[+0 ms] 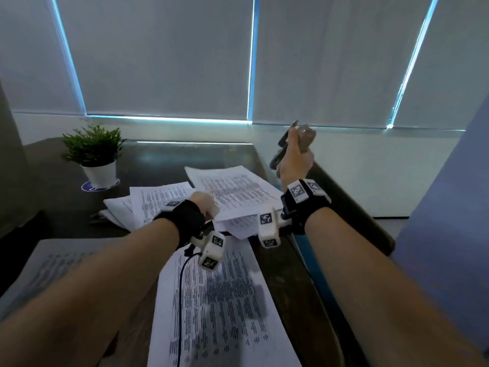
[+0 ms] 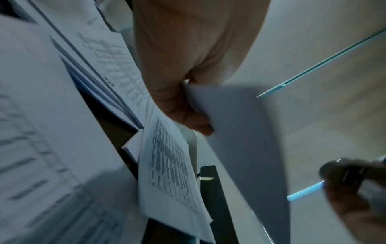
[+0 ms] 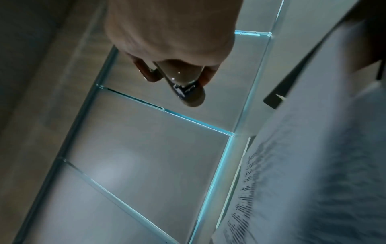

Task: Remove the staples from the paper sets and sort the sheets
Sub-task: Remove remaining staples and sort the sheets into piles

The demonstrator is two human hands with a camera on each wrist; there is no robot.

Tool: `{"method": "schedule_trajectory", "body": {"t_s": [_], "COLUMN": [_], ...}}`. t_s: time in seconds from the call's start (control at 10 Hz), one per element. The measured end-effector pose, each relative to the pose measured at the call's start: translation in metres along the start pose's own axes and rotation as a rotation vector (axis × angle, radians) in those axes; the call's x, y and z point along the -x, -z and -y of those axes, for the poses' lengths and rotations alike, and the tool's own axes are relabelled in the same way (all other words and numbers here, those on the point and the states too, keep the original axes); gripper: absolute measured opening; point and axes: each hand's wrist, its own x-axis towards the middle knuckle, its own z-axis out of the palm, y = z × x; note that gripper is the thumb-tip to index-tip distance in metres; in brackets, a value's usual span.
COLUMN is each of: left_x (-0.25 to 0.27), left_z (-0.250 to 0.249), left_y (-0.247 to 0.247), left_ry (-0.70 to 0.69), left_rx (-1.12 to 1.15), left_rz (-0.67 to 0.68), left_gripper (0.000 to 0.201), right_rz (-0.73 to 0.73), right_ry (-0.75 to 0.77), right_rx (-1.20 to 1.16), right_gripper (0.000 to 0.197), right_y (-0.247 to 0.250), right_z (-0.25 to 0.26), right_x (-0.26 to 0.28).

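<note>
My left hand (image 1: 205, 205) pinches the near corner of a printed paper set (image 1: 232, 192) and holds it tilted above the desk. In the left wrist view the thumb (image 2: 188, 115) presses on that lifted sheet (image 2: 240, 132). My right hand (image 1: 296, 154) is raised above the desk's right edge and grips a dark staple remover (image 1: 284, 144); its metal jaws show under the fingers in the right wrist view, staple remover (image 3: 183, 89). A long printed sheet (image 1: 219, 300) lies flat between my forearms. More sheets (image 1: 148, 202) lie fanned to the left.
A small potted plant (image 1: 95, 152) in a white pot stands at the back left of the dark desk (image 1: 164, 157). Another printed sheet (image 1: 55, 263) lies at the near left. Closed blinds (image 1: 164, 54) cover the windows behind. The desk's right edge (image 1: 341, 197) runs beside my right wrist.
</note>
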Motion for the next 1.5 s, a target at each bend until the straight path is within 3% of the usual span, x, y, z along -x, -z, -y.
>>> {"method": "schedule_trajectory", "body": {"t_s": [0.1,0.2,0.3,0.4,0.5,0.6,0.7,0.8,0.9,1.0,1.2,1.4,1.5], "left_x": [-0.056,-0.069,-0.067,-0.044,-0.014,0.017,0.032,0.043,0.043,0.047,0.056,0.059,0.060], "left_z": [0.004,0.003,0.012,0.015,0.045,0.080,0.117,0.128,0.140,0.142,0.138,0.139,0.141], "left_y": [-0.014,-0.026,-0.025,-0.014,0.008,0.027,0.034,0.029,0.021,0.017,0.013,0.013,0.010], "left_ry": [0.059,0.054,0.088,0.092,0.089,0.115,0.139,0.162,0.196,0.161,0.006,-0.048,-0.029], "left_rx": [0.294,0.378,0.424,0.289,0.025,-0.089,-0.191,-0.231,-0.289,-0.326,-0.392,-0.500,-0.503], "left_rz": [-0.081,-0.083,-0.114,-0.135,-0.168,-0.252,-0.249,-0.112,-0.021,-0.037,-0.002,0.074,0.089], "left_gripper": [0.026,0.034,0.026,0.021,0.037,0.027,0.032,0.026,0.066,0.071,0.056,0.056,0.067], "right_rz": [0.003,-0.046,-0.039,-0.005,0.102,0.139,0.148,0.171,0.238,0.248,0.253,0.267,0.307], "right_ry": [-0.187,-0.324,-0.431,-0.529,-0.669,-0.725,-0.780,-0.782,-0.757,-0.743,-0.716,-0.719,-0.733], "right_rx": [-0.012,-0.025,-0.047,-0.073,-0.250,-0.267,-0.213,-0.197,-0.152,-0.160,-0.170,-0.181,-0.224], "right_gripper": [0.034,0.036,0.042,0.047,0.050,0.053,0.055,0.052,0.048,0.047,0.045,0.043,0.043], "right_y": [0.008,0.018,0.024,0.022,0.011,0.004,0.006,0.011,0.020,0.023,0.024,0.025,0.026], "right_z": [-0.050,-0.077,-0.094,-0.104,-0.118,-0.137,-0.155,-0.160,-0.163,-0.166,-0.169,-0.173,-0.170], "right_x": [0.005,0.014,0.020,0.027,0.054,0.083,0.099,0.103,0.102,0.102,0.102,0.101,0.103]}}
